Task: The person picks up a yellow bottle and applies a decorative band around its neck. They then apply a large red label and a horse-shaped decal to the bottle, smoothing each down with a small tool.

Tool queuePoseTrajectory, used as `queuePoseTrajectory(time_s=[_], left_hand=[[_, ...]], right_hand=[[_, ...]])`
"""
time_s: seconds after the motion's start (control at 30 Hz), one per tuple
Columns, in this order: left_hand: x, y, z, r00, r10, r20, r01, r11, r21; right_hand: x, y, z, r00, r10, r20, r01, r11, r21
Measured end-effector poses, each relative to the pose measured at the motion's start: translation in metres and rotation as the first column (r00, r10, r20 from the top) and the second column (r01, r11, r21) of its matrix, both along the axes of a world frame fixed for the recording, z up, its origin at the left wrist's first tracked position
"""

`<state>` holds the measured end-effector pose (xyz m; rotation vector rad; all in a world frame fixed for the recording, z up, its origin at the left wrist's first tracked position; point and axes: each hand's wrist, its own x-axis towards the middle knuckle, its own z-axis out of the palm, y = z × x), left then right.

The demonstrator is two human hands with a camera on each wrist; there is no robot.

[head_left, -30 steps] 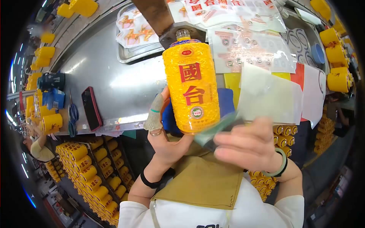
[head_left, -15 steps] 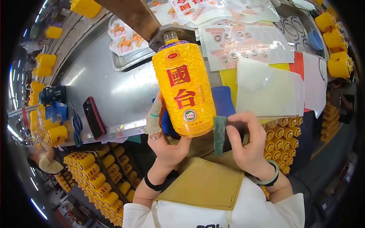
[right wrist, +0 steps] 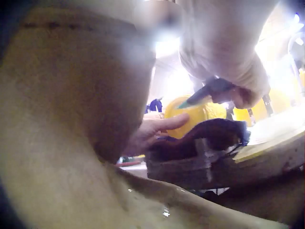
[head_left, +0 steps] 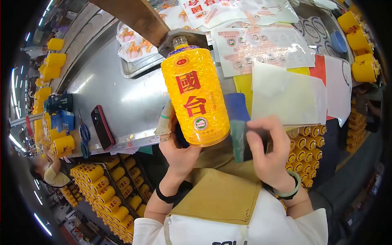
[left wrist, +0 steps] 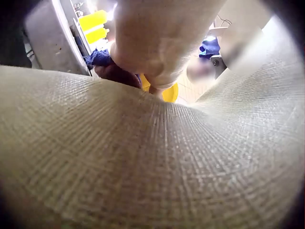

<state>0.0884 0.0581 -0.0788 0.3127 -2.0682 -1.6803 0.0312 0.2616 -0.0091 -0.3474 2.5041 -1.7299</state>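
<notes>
A yellow embossed bottle (head_left: 196,96) with red characters and a round green-and-white emblem lies with its neck in a dark metal holder (head_left: 183,41). My left hand (head_left: 177,153) grips its lower left side and base; a knit finger cover (head_left: 164,119) and a ring show on that hand. My right hand (head_left: 269,151) pinches a scraper (head_left: 238,141) with a green blade and a dark grip, just right of the bottle's base. In the right wrist view, the scraper (right wrist: 195,99) overlaps the yellow bottle base (right wrist: 177,125). Part of the left fingers is hidden behind the bottle.
Transfer sheets (head_left: 263,47) and a pale sheet (head_left: 288,96) lie right of the bottle. A blue cloth (head_left: 237,107) is beside it. On the metal table (head_left: 110,81) are a phone (head_left: 102,127), scissors (head_left: 84,136) and a tray of horse decals (head_left: 141,69). Stacked yellow bottles (head_left: 100,192) stand below.
My right hand, blurred with the scraper at the bottle's lower right edge a second ago, has drawn slightly right. The bottle appears further left and more tilted; the head view has shifted.
</notes>
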Motion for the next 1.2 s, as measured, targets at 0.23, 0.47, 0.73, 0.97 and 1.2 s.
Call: queuePoseTrajectory(time_s=[0.23,0.47,0.73,0.97,1.2], left_hand=[[0.000,0.009,0.016,0.998,0.064,0.023,-0.065,0.996,0.059],[-0.005,0.004,0.037,0.994,-0.012,-0.107,-0.055,0.794,-0.605],[0.009,-0.005,0.008,1.000,0.009,-0.011,-0.011,0.992,-0.130],[0.010,-0.006,0.007,0.999,-0.034,-0.016,0.032,0.991,-0.132],[0.011,-0.012,0.016,0.994,-0.095,0.059,0.107,0.964,-0.245]], right_hand=[[0.002,-0.005,0.005,0.995,0.073,-0.075,-0.077,0.996,-0.052],[0.001,-0.015,0.009,0.991,0.096,-0.094,-0.102,0.993,-0.064],[-0.015,0.000,-0.022,0.997,0.060,-0.047,-0.056,0.995,0.084],[-0.060,-0.023,0.026,0.858,0.363,-0.363,-0.357,0.930,0.085],[-0.136,-0.053,0.011,0.507,0.323,-0.799,-0.271,0.940,0.208]])
